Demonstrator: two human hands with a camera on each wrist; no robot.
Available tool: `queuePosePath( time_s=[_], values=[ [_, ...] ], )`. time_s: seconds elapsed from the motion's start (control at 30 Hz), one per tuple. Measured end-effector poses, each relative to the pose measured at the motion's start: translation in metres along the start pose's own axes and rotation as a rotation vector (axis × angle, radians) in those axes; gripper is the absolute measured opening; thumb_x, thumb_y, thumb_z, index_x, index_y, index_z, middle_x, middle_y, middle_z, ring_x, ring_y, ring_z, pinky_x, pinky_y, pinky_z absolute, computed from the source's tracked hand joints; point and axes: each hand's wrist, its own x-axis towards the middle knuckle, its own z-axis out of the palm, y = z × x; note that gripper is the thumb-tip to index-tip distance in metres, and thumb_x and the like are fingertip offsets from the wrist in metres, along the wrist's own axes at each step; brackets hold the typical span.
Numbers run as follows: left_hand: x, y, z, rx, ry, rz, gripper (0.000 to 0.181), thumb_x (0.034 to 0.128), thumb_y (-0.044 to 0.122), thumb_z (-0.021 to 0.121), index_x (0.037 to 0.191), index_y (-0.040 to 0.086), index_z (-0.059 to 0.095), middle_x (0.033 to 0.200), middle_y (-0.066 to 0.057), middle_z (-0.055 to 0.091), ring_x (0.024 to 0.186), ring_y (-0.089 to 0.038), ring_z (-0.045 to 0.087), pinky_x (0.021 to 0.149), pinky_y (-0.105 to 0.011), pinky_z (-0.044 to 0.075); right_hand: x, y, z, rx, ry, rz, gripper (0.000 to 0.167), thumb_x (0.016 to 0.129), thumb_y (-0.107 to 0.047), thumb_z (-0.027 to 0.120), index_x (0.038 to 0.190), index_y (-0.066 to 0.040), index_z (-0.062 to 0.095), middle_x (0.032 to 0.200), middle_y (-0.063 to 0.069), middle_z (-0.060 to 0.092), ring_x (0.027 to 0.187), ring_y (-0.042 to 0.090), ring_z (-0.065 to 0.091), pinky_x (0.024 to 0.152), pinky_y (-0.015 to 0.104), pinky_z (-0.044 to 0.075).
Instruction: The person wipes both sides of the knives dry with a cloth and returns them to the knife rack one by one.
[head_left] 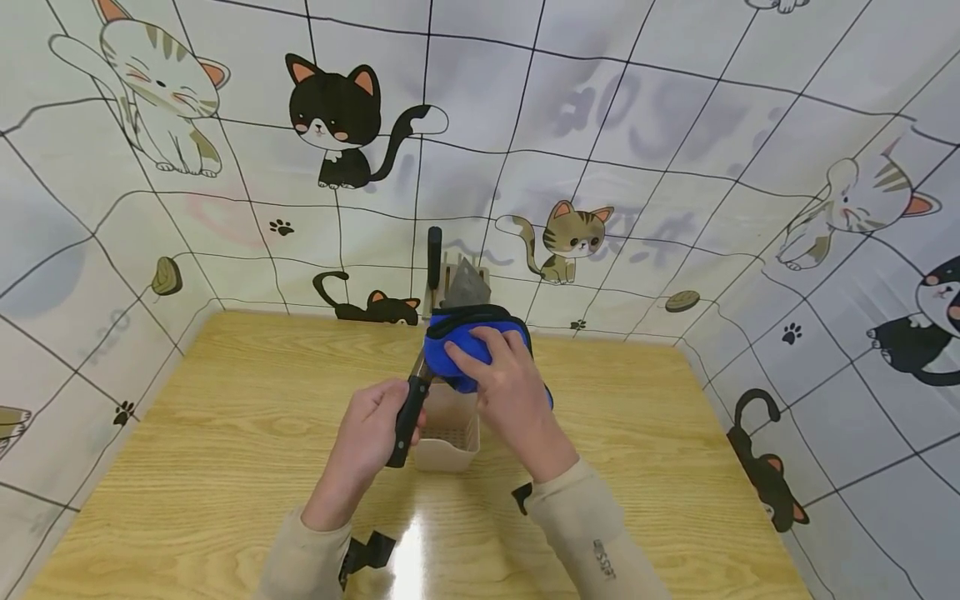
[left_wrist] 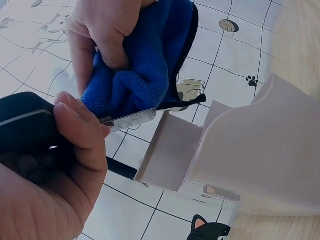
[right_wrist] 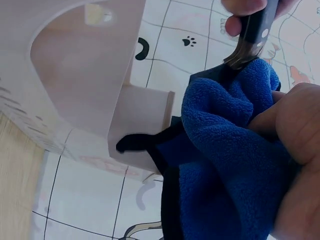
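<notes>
L hand gripped the black handle of a knife, fingers curled round it, thumb on top; handle pointed down twd the person, blade angled up & away. R hand pinched a blue cloth w/ black trim btwn thumb & fingers, cloth folded over the blade so most of it was hidden; a bit of metal showed nr the handle, & a bare edge stuck out under the cloth in the L wrist view. A grey pointed shape rose past the cloth's far edge; couldn't tell if it was the blade's tip. Knife & cloth were held up nr a cream plastic holder w/ slotted floor, set on the wood-look table. A 2nd black handle stood upright at the holder's rear, exact slot unclear. Wall sheet had a black grid & cartoon cats; sleeves were beige.
</notes>
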Motion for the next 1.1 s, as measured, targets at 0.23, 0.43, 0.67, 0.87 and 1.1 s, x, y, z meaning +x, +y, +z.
queuePosePath(
  time_s=[0.23,0.43,0.67,0.87,1.1],
  values=[
    [-0.003,0.002,0.002,0.015,-0.004,-0.010,0.043,0.1113,0.019,0.040,0.088,-0.006,0.066,0.073,-0.011,0.062,0.057,-0.021,0.059,0.053,-0.029,0.046,0.001,0.010,0.003,-0.011,-0.013,0.038,0.056,0.079,0.013,0.072,0.126,-0.018,0.076,0.124,0.019,0.066,0.107,0.037,0.060,0.094,0.046,0.051],
    [-0.003,0.002,0.002,0.030,-0.011,0.004,0.042,0.1114,0.017,0.040,0.087,-0.007,0.066,0.072,-0.011,0.062,0.056,-0.022,0.059,0.052,-0.028,0.045,0.002,0.017,0.004,-0.020,-0.021,0.076,0.058,0.080,0.013,0.071,0.129,-0.019,0.075,0.126,0.019,0.065,0.104,0.037,0.059,0.092,0.046,0.054],
    [-0.003,0.001,0.002,0.030,-0.013,0.017,0.042,0.1118,0.019,0.042,0.088,-0.007,0.065,0.072,-0.011,0.062,0.056,-0.023,0.060,0.052,-0.028,0.046,0.001,0.015,0.005,-0.017,0.001,0.057,0.055,0.083,0.010,0.073,0.129,-0.019,0.074,0.125,0.020,0.065,0.101,0.038,0.059,0.088,0.045,0.056],
    [-0.001,0.000,0.000,0.029,-0.012,0.048,0.042,0.1119,0.022,0.046,0.090,-0.008,0.065,0.071,-0.010,0.061,0.054,-0.019,0.059,0.052,-0.027,0.048,0.002,0.005,0.001,-0.009,0.022,0.011,0.051,0.087,0.008,0.073,0.129,-0.020,0.074,0.125,0.019,0.066,0.101,0.037,0.060,0.088,0.045,0.056],
    [0.000,-0.001,-0.003,0.036,-0.021,0.069,0.040,0.1116,0.022,0.047,0.093,-0.008,0.065,0.071,-0.010,0.060,0.053,-0.016,0.058,0.053,-0.027,0.050,0.002,-0.003,0.001,-0.054,0.059,-0.054,0.050,0.086,0.008,0.071,0.127,-0.019,0.075,0.123,0.019,0.067,0.099,0.036,0.061,0.087,0.044,0.055]
  ],
)
